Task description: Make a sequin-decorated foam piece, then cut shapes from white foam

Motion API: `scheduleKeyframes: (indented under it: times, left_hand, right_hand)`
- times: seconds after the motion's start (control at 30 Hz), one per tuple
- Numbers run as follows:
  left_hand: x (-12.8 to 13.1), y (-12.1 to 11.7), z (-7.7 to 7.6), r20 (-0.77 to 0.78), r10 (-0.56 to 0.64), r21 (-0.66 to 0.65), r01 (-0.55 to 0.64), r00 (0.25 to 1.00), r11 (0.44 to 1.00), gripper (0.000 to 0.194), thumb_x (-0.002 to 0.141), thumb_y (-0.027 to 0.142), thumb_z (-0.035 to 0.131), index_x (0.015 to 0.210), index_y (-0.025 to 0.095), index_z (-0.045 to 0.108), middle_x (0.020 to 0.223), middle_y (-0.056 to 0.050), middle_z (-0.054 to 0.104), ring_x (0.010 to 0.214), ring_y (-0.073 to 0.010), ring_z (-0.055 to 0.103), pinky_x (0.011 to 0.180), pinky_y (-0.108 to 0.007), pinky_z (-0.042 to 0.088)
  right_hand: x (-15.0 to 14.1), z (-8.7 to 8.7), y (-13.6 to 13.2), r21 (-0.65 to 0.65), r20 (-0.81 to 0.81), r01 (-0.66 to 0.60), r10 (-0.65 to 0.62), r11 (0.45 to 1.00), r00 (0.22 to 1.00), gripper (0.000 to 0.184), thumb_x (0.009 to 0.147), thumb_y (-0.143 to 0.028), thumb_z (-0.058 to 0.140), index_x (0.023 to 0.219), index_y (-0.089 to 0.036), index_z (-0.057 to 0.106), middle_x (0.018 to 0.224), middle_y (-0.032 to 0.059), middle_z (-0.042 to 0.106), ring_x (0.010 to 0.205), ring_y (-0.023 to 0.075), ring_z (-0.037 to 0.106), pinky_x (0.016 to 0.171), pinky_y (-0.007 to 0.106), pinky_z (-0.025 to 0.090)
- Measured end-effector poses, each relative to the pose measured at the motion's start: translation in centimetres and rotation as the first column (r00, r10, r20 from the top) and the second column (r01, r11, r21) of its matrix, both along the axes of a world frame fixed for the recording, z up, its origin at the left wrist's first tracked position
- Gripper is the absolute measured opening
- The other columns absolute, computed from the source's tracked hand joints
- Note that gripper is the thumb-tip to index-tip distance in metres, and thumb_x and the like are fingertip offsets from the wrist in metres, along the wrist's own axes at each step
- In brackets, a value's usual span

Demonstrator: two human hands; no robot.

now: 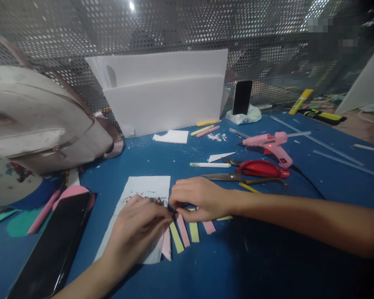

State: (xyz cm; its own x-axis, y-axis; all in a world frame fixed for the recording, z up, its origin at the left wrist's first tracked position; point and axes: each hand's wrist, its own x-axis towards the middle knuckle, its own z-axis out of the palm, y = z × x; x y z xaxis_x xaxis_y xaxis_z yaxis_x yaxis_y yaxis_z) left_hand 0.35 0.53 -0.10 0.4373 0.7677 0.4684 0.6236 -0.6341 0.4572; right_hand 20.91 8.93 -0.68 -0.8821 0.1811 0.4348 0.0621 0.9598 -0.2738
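Note:
My left hand (139, 222) rests over a sheet of white paper (151, 182) strewn with tiny colourful bits (134, 197). Its thumb and fingertips are pinched together. Close against them, the curled fingers of my right hand (202, 198) meet at a small dark spot between the hands; what they grip there is hidden. Below the hands, pink and yellow-green strips fan out on the blue table, among them a yellow-green strip (176, 238) and a pink strip (183, 230). The right hand partly covers some strips.
Beyond my right hand lie scissors (224, 177), red-handled pliers (262, 168), a white marker (210, 165) and a pink glue gun (269, 143) with its cord. A black phone (54, 245) and a pale backpack (50, 120) are at left. Another phone (242, 97) stands behind, near white boards (165, 99).

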Motion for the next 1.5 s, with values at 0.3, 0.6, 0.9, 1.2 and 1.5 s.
scheduleKeyframes:
  times: [0.3,0.6,0.9,1.2,1.5]
  left_hand:
    - [-0.1,-0.1,0.0,-0.009,0.015,-0.017,-0.015,1.000,1.000,0.012,0.086,0.012,0.061,0.083,0.023,0.063,0.067,0.005,0.062,0.057,-0.0119,0.049,0.063,-0.030,0.033]
    - [-0.3,0.0,0.2,-0.003,0.050,-0.014,-0.051,0.999,0.999,0.010,0.087,0.013,0.061,0.085,0.023,0.063,0.073,0.004,0.067,0.060,-0.0132,0.053,0.065,-0.030,0.036]
    - [-0.7,0.2,0.2,-0.005,0.079,-0.016,-0.079,0.997,0.997,0.008,0.088,0.017,0.061,0.085,0.024,0.063,0.077,0.002,0.068,0.065,-0.0148,0.057,0.066,-0.031,0.039]
    - [-2.8,1.2,1.6,-0.073,0.073,0.090,-0.066,0.995,0.994,0.009,0.089,0.018,0.059,0.090,0.026,0.063,0.074,0.004,0.067,0.058,-0.0132,0.055,0.062,-0.029,0.038]
    - [-5.5,2.9,2.0,-0.225,0.046,-0.036,-0.055,0.973,0.998,0.010,0.089,0.028,0.057,0.085,0.025,0.066,0.080,0.000,0.070,0.066,-0.0160,0.061,0.062,-0.029,0.041]
  right_hand:
    - [0.1,0.0,0.2,-0.025,-0.020,-0.064,0.063,0.998,0.998,0.015,0.094,-0.016,0.041,0.096,-0.016,0.056,0.089,0.0027,0.061,0.087,0.0135,0.049,0.077,0.025,0.039]
    - [0.2,0.1,0.3,-0.006,0.000,-0.042,0.042,0.999,0.999,0.017,0.098,-0.025,0.044,0.096,-0.016,0.057,0.091,0.0039,0.062,0.086,0.0146,0.049,0.075,0.027,0.038]
    - [0.3,-0.3,0.3,-0.024,0.011,0.029,-0.029,0.999,1.000,0.016,0.098,-0.025,0.044,0.092,-0.017,0.056,0.087,0.0025,0.060,0.084,0.0142,0.048,0.072,0.026,0.037]
    - [0.4,-0.2,0.3,-0.053,-0.012,0.023,-0.024,0.998,1.000,0.018,0.098,-0.024,0.041,0.092,-0.017,0.056,0.087,0.0040,0.060,0.083,0.0152,0.049,0.071,0.027,0.037]
    - [0.4,-0.1,0.3,-0.072,0.015,0.003,-0.002,0.997,1.000,0.016,0.098,-0.023,0.041,0.092,-0.017,0.055,0.088,0.0037,0.060,0.083,0.0143,0.048,0.073,0.027,0.038]
